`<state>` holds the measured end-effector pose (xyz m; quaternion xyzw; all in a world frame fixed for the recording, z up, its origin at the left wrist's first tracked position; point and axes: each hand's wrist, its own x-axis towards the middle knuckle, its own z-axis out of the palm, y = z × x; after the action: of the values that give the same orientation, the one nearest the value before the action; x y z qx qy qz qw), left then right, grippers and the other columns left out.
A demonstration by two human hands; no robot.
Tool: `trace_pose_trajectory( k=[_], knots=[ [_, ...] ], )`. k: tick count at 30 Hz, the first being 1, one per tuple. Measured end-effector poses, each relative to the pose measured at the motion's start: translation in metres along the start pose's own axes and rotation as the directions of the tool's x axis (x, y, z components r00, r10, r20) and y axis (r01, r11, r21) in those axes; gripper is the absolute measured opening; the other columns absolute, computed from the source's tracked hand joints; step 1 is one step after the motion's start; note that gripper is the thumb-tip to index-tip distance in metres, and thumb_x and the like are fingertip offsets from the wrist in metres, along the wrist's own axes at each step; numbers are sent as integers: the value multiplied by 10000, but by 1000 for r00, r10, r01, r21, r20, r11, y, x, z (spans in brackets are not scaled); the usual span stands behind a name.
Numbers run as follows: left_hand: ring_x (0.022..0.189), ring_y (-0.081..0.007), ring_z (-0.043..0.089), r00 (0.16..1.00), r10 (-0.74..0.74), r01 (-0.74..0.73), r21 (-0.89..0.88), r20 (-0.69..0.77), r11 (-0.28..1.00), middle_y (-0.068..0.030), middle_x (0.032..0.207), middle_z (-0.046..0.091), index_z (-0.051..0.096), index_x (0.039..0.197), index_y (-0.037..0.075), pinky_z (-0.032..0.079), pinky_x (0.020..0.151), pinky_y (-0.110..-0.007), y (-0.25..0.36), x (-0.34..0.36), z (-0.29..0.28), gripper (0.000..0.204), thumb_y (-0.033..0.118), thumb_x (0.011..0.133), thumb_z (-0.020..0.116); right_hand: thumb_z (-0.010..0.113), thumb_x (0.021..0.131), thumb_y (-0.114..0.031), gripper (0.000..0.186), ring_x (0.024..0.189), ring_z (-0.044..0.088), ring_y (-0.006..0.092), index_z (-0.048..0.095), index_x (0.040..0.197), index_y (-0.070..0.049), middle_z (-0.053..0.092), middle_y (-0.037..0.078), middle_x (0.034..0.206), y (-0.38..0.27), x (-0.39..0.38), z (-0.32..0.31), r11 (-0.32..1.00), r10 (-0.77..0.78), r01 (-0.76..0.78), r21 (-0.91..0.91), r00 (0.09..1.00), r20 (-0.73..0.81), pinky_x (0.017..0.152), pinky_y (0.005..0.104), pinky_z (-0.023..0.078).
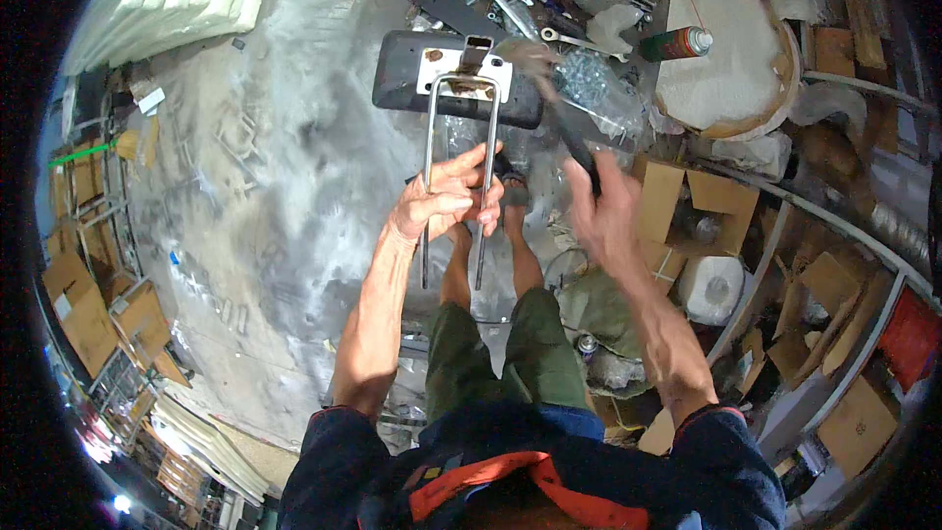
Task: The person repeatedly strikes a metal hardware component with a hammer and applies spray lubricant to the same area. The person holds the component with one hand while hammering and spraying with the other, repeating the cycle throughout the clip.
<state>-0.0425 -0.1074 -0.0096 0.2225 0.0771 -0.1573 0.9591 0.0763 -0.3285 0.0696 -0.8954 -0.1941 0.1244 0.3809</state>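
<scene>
L hand's [446, 198] fingers are wrapped across both legs of the metal U-bar [431, 132], bend over the black pad's [398, 79] white plate [451, 62]; prob. stiff, slick, best held mid-legs, w/ R hand [608, 201] gripping a hammer [567, 126].

In the hands [449, 194] — U-shaped metal rod [431, 132] at left, blurred hammer [571, 132] at right — black pad [398, 80] beyond
</scene>
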Motion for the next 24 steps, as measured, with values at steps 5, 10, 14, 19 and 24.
trace_pose_trajectory(
  k=[5, 10, 14, 19, 24],
  knots=[
    [857, -244, 604, 1000, 16, -16, 42, 3, 999, -138, 1016, 577, 354, 1639, 94, 551, 779, -453, 12, 13, 1, 855, 165, 867, 714, 610, 1056, -233, 244, 536, 518, 207, 609, 1062, 12, 562, 138, 625, 21, 3, 17, 998, 15, -16, -65, 1000, -15, 527, 386, 439],
    [875, -236, 608, 999, -23, 22, 47, 28, 999, -132, 1025, 577, 352, 1637, 95, 554, 788, -445, 11, 8, -10, 856, 203, 875, 727, 617, 1058, -229, 249, 558, 515, 215, 607, 1095, 17, 543, 113, 616, -1, 3, 6, 989, -24, 52, 137, 980, -198, 540, 421, 447],
    [902, -249, 626, 997, -4, 4, -7, 81, 1000, -155, 1084, 602, 333, 1639, 72, 569, 802, -462, 14, 13, 1, 838, 153, 893, 706, 631, 1050, -236, 271, 636, 509, 204, 593, 1097, 28, 578, 129, 712, 33, 9, 7, 969, 34, -7, -247, 994, 104, 566, 387, 440],
    [915, -260, 631, 996, 9, -5, -44, 90, 999, -171, 1121, 608, 315, 1640, 41, 574, 795, -477, 7, 3, -5, 848, 154, 900, 713, 641, 1039, -226, 248, 624, 502, 208, 596, 1041, 18, 562, 176, 731, 7, 10, -1, 994, 14, 1, 107, 990, -141, 560, 394, 435],
    [883, -256, 628, 991, -15, 20, -34, 133, 999, -162, 1081, 601, 285, 1655, 55, 573, 787, -470, 15, 15, 4, 887, 179, 893, 723, 648, 1033, -207, 227, 569, 566, 241, 597, 1019, 14, 598, 176, 692, 31, 26, -3, 992, -39, 39, -124, 999, 1, 533, 396, 463]
  ],
)
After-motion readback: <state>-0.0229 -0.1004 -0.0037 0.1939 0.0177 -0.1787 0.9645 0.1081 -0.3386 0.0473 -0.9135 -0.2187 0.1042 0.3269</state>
